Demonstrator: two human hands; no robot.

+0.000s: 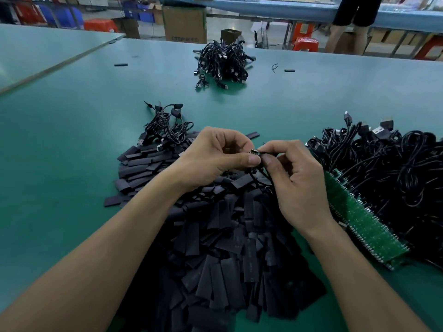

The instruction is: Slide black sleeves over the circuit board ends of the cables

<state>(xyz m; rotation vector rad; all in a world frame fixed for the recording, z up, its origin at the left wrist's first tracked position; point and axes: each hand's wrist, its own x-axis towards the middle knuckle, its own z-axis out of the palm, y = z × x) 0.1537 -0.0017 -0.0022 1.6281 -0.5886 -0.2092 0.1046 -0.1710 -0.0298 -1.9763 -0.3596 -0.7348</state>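
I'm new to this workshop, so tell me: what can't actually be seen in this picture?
Head view:
- Part pinched between left hand and right hand: mostly covered by fingers.
- Cardboard box lettering: blurred.
- Circuit board strip: components too small.
- Standing person: cut off by top edge.

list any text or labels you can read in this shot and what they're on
Cardboard box behind the table: dark print low on its front, too blurred to read.
Black sleeves in the near pile: faint print on some, too small to read.
Green circuit boards: no legible markings.
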